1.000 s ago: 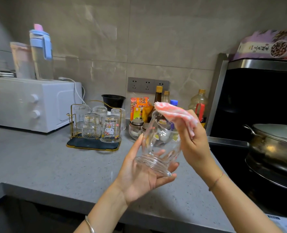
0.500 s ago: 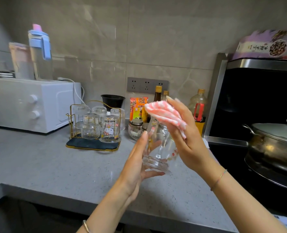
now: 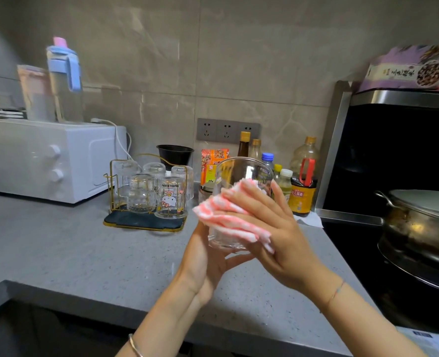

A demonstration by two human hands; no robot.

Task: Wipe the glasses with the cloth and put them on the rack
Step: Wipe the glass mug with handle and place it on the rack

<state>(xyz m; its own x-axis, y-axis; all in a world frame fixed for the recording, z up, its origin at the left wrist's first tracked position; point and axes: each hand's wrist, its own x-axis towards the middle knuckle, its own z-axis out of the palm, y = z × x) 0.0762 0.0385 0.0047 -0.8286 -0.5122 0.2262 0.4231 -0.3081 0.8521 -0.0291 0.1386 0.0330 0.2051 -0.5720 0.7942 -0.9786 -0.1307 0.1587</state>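
I hold a clear glass (image 3: 241, 173) upright in front of me, mouth up, above the grey counter. My left hand (image 3: 205, 256) cups its base and left side from below. My right hand (image 3: 272, 233) presses a pink-and-white cloth (image 3: 226, 217) against the glass's near side, fingers stretched over the cloth. The gold wire rack (image 3: 146, 199) on a dark mat stands behind and to the left, with several glasses upside down on it, one printed with a cartoon cat (image 3: 170, 198).
A white microwave (image 3: 46, 158) with bottles on top sits at the far left. Sauce bottles (image 3: 302, 181), a black bowl (image 3: 175, 154) and snack packets line the wall. A steel pot (image 3: 421, 222) sits on the black stove at right. The grey counter (image 3: 84, 251) edge runs near me.
The glass has turned from tilted, mouth away, to upright. My right hand brought the cloth down from the rim onto the glass's side. My left hand moved under the base.
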